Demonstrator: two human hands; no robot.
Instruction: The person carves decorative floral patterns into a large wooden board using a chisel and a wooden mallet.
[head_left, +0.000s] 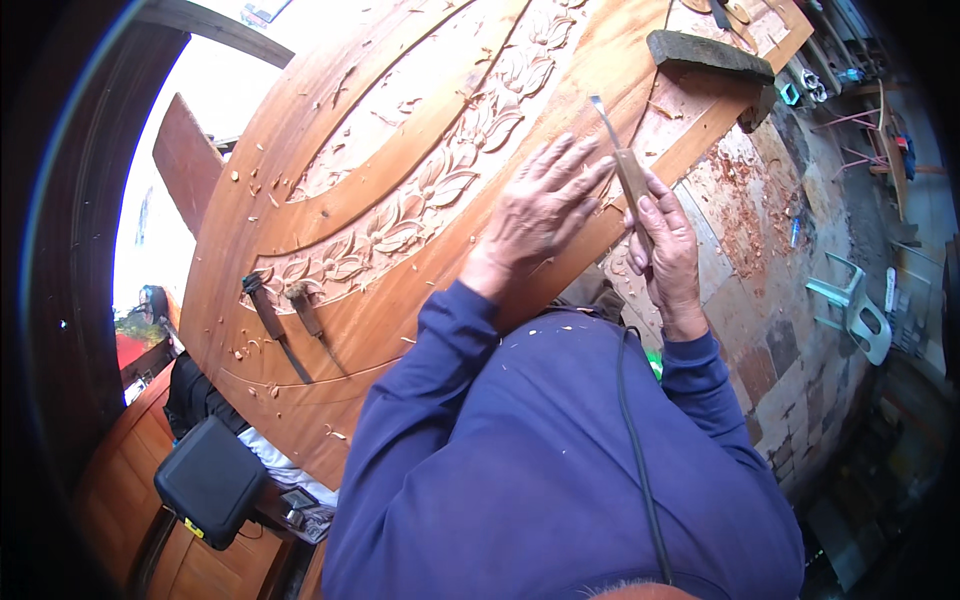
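A large reddish-brown wooden panel (385,275) lies before me, with a carved band of leaves and flowers (440,180) curving across it. My left hand (540,205) rests over the bare wood right of the carving, fingers stretched out and holding nothing. In my right hand (664,245) is a wood chisel (632,185), gripped by its wooden handle; its narrow metal blade points up and away over the panel. The chisel's handle is close to the left fingertips. Wood shavings are scattered over the panel.
Two more chisels, one dark-handled (264,308) and one with a worn handle (305,310), lie at the panel's left. A thick wooden block (708,58) sits at its far right. On the tiled floor stands a pale green plastic stool (850,305). A black case (212,480) is lower left.
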